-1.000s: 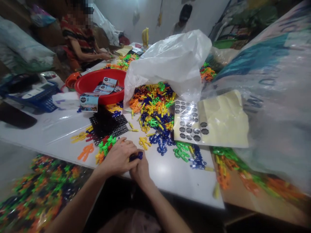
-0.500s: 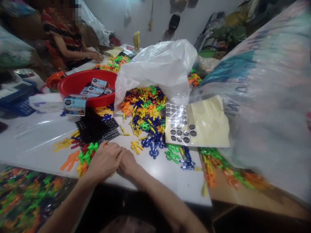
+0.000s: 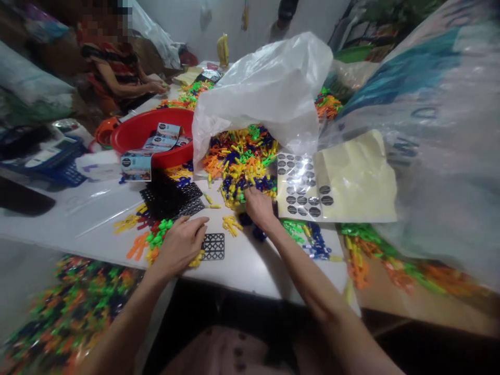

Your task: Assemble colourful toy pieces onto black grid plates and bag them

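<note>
My left hand (image 3: 183,242) rests low over the table, its fingers spread beside a small black perforated card (image 3: 214,247). Green, red and yellow plastic pieces (image 3: 158,234) lie against its left side. At the front of the heap of colourful pieces (image 3: 244,166), which spills from a white plastic bag (image 3: 269,88), is my right hand (image 3: 258,208). Its fingers are bent down into the pieces, and what the fingertips touch is too small to make out. A stack of black perforated cards (image 3: 167,198) lies beyond my left hand.
A red basin (image 3: 133,133) holding printed cards stands at the back left. Sticker sheets (image 3: 299,192) lie right of the heap. A large filled bag (image 3: 441,156) fills the right side. Across the table sits a person in a striped top (image 3: 117,78); another person is farther back.
My hands, together before, are now apart. The right hand has reached forward to the heap. The small black card beside my left hand has come into sight. The view has shifted slightly.
</note>
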`<state>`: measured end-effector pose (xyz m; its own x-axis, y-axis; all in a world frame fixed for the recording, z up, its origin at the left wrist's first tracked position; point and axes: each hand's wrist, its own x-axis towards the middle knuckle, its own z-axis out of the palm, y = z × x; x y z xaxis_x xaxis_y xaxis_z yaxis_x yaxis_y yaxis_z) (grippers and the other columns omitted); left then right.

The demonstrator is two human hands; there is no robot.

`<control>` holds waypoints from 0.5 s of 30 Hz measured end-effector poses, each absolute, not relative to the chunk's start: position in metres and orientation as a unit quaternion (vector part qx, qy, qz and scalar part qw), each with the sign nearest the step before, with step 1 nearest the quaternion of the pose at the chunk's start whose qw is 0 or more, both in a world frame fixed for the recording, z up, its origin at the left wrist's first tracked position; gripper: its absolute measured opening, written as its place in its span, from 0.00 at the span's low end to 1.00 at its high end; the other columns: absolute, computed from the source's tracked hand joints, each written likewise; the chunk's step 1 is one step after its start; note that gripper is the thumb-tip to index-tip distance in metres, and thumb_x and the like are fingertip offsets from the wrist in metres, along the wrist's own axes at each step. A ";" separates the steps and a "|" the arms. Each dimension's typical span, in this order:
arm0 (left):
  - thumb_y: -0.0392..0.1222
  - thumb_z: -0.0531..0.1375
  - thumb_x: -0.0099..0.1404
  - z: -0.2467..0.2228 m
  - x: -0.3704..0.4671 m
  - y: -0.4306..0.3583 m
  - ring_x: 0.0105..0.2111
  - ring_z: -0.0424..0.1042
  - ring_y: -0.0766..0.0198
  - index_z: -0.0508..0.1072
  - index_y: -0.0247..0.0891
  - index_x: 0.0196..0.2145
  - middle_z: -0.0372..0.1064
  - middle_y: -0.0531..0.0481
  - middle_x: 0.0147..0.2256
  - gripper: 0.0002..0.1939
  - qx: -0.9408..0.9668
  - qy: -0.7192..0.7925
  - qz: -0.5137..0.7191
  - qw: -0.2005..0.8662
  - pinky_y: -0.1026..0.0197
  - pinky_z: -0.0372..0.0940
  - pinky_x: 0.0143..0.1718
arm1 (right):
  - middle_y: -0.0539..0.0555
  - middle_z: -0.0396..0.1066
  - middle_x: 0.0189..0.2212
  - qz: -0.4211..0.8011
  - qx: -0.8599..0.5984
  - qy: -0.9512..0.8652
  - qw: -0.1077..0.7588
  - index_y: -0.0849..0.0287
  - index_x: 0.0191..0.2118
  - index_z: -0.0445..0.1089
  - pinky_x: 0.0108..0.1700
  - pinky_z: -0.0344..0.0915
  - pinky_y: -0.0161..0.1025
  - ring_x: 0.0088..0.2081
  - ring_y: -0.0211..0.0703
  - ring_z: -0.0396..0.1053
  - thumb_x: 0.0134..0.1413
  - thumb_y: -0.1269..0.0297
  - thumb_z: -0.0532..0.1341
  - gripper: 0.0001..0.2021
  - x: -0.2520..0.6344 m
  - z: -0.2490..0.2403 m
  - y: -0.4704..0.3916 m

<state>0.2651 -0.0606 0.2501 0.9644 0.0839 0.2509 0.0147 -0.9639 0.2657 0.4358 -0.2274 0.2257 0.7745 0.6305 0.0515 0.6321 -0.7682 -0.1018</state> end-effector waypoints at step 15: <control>0.45 0.53 0.67 0.254 0.270 -0.062 0.40 0.72 0.59 0.71 0.40 0.45 0.75 0.48 0.38 0.13 0.979 0.028 0.118 0.161 0.56 0.67 0.45 | 0.58 0.68 0.38 0.101 -0.817 -0.489 0.290 0.62 0.41 0.67 0.46 0.61 0.42 0.41 0.47 0.64 0.60 0.66 0.55 0.07 0.334 0.177 -0.191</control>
